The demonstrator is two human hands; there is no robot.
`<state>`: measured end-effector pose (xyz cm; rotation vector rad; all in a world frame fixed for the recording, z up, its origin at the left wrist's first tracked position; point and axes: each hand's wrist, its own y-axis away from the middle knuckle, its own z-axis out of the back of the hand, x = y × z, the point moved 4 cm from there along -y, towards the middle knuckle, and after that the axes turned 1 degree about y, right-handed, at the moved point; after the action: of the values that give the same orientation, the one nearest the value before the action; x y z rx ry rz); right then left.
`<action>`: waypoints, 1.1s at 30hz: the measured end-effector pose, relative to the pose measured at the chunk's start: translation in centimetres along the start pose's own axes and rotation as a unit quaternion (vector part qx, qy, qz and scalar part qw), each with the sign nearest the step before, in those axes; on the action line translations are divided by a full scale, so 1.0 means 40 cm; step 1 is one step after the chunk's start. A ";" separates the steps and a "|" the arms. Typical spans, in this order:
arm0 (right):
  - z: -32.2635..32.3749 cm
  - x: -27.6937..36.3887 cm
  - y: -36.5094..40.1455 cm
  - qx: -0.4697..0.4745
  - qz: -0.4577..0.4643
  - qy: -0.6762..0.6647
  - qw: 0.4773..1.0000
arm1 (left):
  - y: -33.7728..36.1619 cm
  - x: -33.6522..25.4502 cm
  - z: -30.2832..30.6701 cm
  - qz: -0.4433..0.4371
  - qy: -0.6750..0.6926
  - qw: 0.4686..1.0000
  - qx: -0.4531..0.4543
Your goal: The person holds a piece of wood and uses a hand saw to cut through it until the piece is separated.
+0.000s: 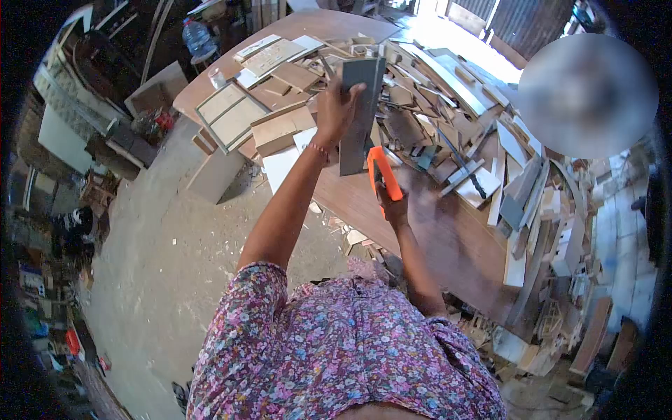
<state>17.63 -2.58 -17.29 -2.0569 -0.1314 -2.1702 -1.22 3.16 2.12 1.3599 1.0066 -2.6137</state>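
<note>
A long dark grey board (358,115) stands roughly upright over the table, held near its upper left edge by my left hand (337,108), with the thumb across its face. A thin pencil-like stick shows at the fingers of that hand. My right hand (393,203) is wrapped round the handle of an orange tool (385,173), just right of the board's lower end. The far part of the tool is hidden behind the board, so I cannot tell whether the two touch.
Wood offcuts (406,126) are heaped over the brown table (448,245). A framed panel (232,115) lies at the table's left edge. Long strips (539,210) lean at the right. A water bottle (199,40) stands at the back left. Scraps lie on the floor (161,280).
</note>
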 end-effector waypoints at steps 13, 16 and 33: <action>0.137 0.152 0.100 -0.116 0.092 0.069 0.987 | 0.165 -0.057 -0.168 -0.073 0.051 0.994 -0.059; 0.194 0.194 0.132 -0.139 0.122 0.095 0.978 | 0.155 -0.113 -0.204 -0.003 0.207 0.978 -0.022; 0.299 0.339 0.397 -0.483 0.191 0.184 0.834 | 0.168 -0.447 -0.481 0.022 0.479 0.845 0.238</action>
<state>31.40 -16.89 -3.67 -1.6485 1.5623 -2.5137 25.82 3.89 3.95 2.8910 0.2608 -2.1348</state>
